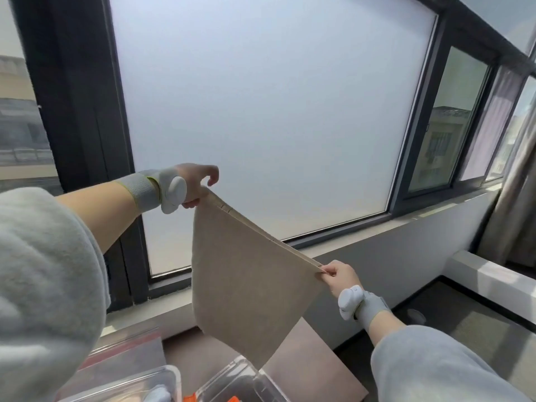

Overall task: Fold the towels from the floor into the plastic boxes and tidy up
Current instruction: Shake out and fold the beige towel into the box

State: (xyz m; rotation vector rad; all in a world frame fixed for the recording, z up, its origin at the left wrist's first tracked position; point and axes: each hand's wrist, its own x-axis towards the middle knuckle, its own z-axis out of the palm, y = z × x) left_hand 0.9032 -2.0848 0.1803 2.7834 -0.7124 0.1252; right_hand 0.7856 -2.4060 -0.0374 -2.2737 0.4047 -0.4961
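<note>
The tan towel point(249, 285) is hanging in the air in the middle of the view, held up in front of the frosted window pane point(261, 111). Its upper edge is running taut on a slant from 10 o'clock down to 4 o'clock, and looks to be two layers thick. The rest of the cloth is dropping to a point at 6 o'clock, just above the plastic boxes.

The left hand point(197, 182) is gripping the towel's upper corner at 10 o'clock, pinching it between thumb and curled fingers, with the index finger hooked free above the cloth. The right hand point(339, 277) is gripping the lower corner at 4 o'clock, pinching it between thumb and forefinger while the other fingers are curling in behind. Each wrist is wearing a grey band with a white device: the left wrist device point(174, 192) and the right wrist device point(349, 303). Grey fleece sleeves point(43, 285) are filling the 8 o'clock and 5 o'clock corners.

Below the towel, at 6 o'clock, two clear plastic boxes are sitting side by side: the left box point(124, 384) and the right box point(240, 381), with small orange parts point(235, 399) showing at the bottom edge. They are resting on a brown board point(304, 367). Beyond, a pale window sill point(406, 219) is running under the dark window frame point(72, 111), and a curtain point(516, 198) is hanging at 3 o'clock.
</note>
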